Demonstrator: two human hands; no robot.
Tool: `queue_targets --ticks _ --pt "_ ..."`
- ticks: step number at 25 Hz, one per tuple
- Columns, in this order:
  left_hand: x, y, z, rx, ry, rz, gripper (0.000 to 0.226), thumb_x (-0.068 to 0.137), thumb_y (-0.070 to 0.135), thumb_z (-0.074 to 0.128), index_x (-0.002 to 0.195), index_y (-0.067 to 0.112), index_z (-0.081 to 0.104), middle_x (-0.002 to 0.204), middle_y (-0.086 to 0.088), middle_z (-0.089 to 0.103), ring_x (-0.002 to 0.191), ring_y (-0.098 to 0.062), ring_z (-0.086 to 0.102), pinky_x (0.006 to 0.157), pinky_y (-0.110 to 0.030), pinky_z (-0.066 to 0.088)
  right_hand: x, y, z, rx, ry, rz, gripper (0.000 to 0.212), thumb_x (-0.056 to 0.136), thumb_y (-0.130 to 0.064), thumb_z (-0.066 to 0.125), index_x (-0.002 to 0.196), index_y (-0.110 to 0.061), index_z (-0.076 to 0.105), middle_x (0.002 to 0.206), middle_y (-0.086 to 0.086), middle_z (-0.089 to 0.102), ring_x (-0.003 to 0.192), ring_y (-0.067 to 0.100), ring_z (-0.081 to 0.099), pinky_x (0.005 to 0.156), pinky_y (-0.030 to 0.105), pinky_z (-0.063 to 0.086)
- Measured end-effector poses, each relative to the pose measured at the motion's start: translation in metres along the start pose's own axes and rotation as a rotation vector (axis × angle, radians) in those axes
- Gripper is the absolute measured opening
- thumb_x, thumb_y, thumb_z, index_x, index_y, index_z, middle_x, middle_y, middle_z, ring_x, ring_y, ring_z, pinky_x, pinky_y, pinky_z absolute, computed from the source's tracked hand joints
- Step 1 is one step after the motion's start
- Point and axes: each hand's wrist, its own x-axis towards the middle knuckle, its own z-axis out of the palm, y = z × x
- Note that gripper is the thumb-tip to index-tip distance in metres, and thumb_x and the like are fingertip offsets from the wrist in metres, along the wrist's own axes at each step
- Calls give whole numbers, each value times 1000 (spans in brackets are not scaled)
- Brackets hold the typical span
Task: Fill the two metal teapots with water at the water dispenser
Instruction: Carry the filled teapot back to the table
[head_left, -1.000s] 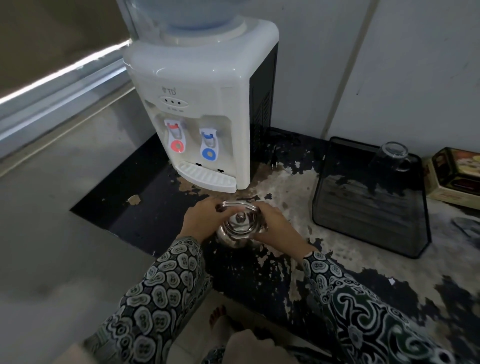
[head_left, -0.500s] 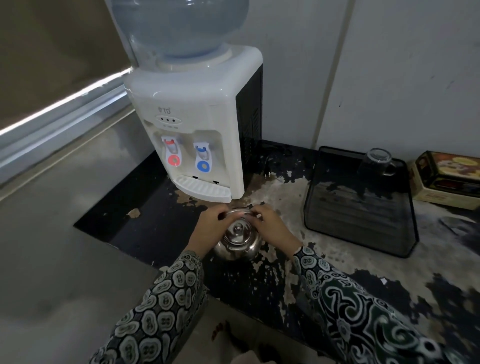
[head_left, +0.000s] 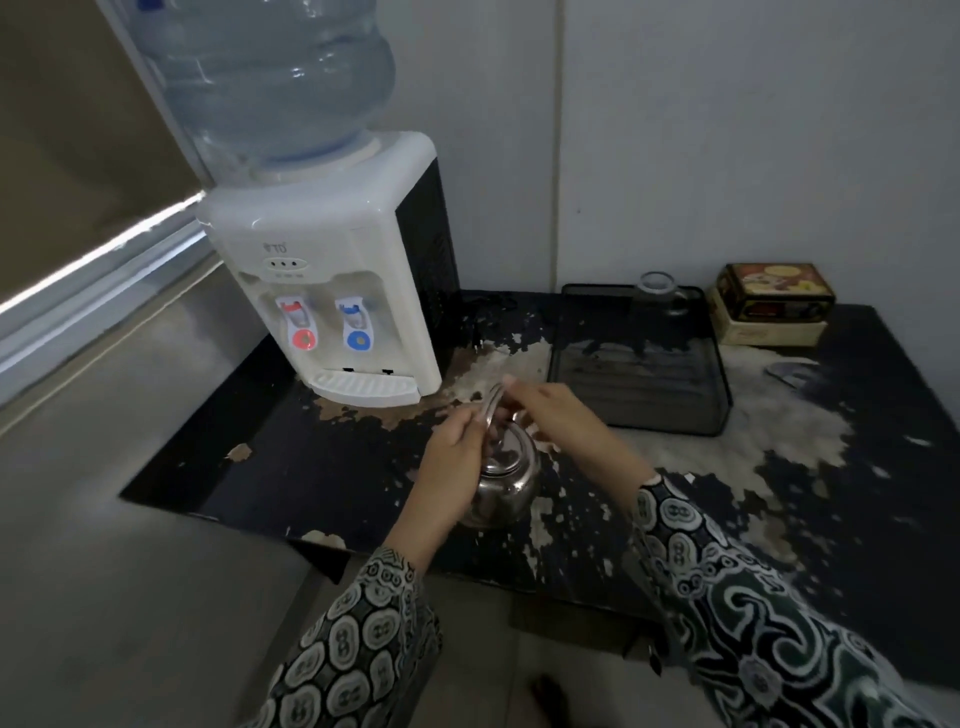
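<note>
A shiny metal teapot (head_left: 503, 480) with its lid on stands on the worn black table (head_left: 322, 467), to the right of and in front of the white water dispenser (head_left: 337, 291). My left hand (head_left: 454, 467) grips the teapot's raised bail handle from the left. From the right, my right hand (head_left: 558, 415) pinches the same handle near its top. The dispenser has a red tap (head_left: 298, 325), a blue tap (head_left: 357, 325) and a drip tray (head_left: 363, 387). Only one teapot is in view.
A dark plastic tray (head_left: 641, 410) holding an upturned glass (head_left: 657, 296) sits at the back right. Two stacked boxes (head_left: 774, 306) stand beyond it against the wall. A big water bottle (head_left: 270, 78) tops the dispenser. The table's front edge runs just below the teapot.
The view has tilted up, showing the whole bottle. Both hands have shifted from the teapot's sides onto its handle, which now stands upright.
</note>
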Motion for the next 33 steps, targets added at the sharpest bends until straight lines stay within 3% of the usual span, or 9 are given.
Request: queue_targets --ticks 3,6,9,12,15,20,23,28,33 --pt "-40 14 18 99 -131 121 20 96 17 45 97 24 65 86 10 65 79 4 60 69 -6 45 -53 -9 -9 19 36 33 36 87 -35 58 82 0 67 74 10 65 66 5 60 60 15 44" --pt "-80 20 36 128 -227 263 15 89 19 59 82 28 68 75 13 68 72 6 63 65 -7 45 -110 -6 -25 49 64 13 15 86 -21 61 73 -13 63 65 -1 59 57 3 56 51 12 46" --pt "-121 25 62 171 -210 431 9 88 21 59 91 25 68 81 9 67 76 -1 62 67 -10 45 -173 2 -55 -73 175 -5 15 86 -20 61 71 -22 62 65 -6 59 60 5 54 55 17 45" --pt "-144 38 95 263 -229 571 34 86 21 63 117 29 53 108 7 57 100 -4 52 89 -16 42 -234 3 -89 -201 154 -33 14 87 -18 60 74 -20 62 66 -6 60 60 5 55 59 21 43" --pt "-155 63 138 476 -543 642 42 88 28 60 128 29 48 126 8 53 118 -8 45 107 -32 35 -290 3 -126 -374 168 -43 13 87 -17 61 87 -5 66 81 9 65 72 19 59 68 31 45" --pt "-191 106 220 368 -870 587 9 87 23 61 93 26 67 80 8 67 79 -6 60 72 -28 49 -382 13 -193 -475 275 -11 14 83 -24 65 88 -12 69 73 3 63 63 4 53 60 19 40" --pt "-222 124 278 278 -972 602 7 86 21 64 91 22 68 82 4 70 81 -8 64 75 -26 50 -437 30 -236 -464 386 25 11 81 -29 67 84 -18 69 66 -8 59 55 -2 49 54 12 37" --pt "-262 143 373 209 -973 619 5 87 21 62 88 23 67 75 8 66 71 -1 59 66 -12 43 -510 62 -315 -466 557 29 9 80 -25 68 87 -20 66 80 -4 67 71 5 61 66 19 48" --pt "-276 157 454 130 -944 586 6 85 22 64 82 26 66 71 11 64 69 -1 57 69 -19 45 -548 88 -393 -538 601 31 9 80 -29 67 87 -26 63 84 -12 63 79 -1 57 68 13 41"
